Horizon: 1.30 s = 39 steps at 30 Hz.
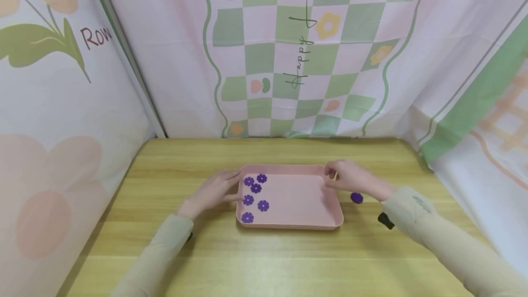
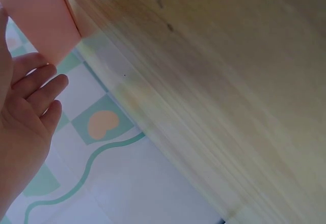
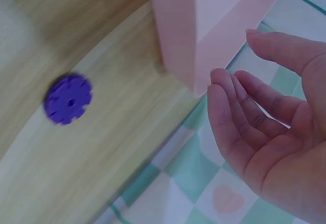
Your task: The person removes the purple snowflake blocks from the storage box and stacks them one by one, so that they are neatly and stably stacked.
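Observation:
A shallow pink tray point(image 1: 294, 196) lies on the wooden table, with several purple notched discs point(image 1: 263, 206) in its left part. At the tray's left side is my left hand point(image 1: 212, 190), fingers extended near the back corner and thumb at the left rim. In the left wrist view the left hand's fingers point(image 2: 43, 86) look relaxed beside the tray's pink wall point(image 2: 43, 20). My right hand point(image 1: 350, 178) hovers over the tray's right rim. The right wrist view shows its fingers point(image 3: 221, 112) loosely bent, the thumb apart, and nothing held between them.
One more purple disc point(image 1: 356, 197) lies on the table point(image 1: 288, 260) right of the tray, below the right hand. A printed curtain point(image 1: 297, 49) hangs behind the table's far edge, and more printed cloth point(image 1: 49, 150) hangs along the left side.

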Tool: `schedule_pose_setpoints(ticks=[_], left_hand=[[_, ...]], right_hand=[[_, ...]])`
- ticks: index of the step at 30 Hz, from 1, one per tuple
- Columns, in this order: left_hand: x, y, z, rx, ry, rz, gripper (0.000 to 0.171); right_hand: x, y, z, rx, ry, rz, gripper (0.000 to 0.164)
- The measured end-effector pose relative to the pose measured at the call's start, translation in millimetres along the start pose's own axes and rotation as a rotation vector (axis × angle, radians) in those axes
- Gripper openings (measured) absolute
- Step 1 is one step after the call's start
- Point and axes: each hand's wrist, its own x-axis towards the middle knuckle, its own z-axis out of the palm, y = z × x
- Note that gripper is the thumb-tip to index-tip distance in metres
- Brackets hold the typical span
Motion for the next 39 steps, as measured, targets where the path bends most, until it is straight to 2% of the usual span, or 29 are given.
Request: schedule_pose_setpoints(ticks=[7,14,20,25,34,39], left_hand=[[-0.6,-0.4,-0.4,-0.006,-0.005,-0.006,0.076],[-1.4,0.4,-1.9,0.0,0.0,0.001,0.076],[-0.2,0.2,-1.9,0.003,-0.006,-0.006,0.077],[1.6,0.3,-2.2,0.017,-0.01,0.017,0.074],[4.6,-0.7,-1.9,0.063,-0.045,0.017,0.074],[4.8,-1.9,-0.7,0.091,-0.039,0.022,0.074]], right_hand=[[15.4,-11.7,8.3,0.019,-0.039,-0.012,0.02],[28.6,-22.4,20.2,0.029,-0.073,-0.072,0.015],[37.6,-30.7,29.6,0.053,-0.117,-0.066,0.014],[42.8,-39.6,36.8,0.035,-0.119,-0.077,0.012],[53.7,-59.7,45.9,0.097,-0.168,-0.112,0.014],[59.8,-68.9,52.3,0.093,-0.211,-0.093,0.016]])
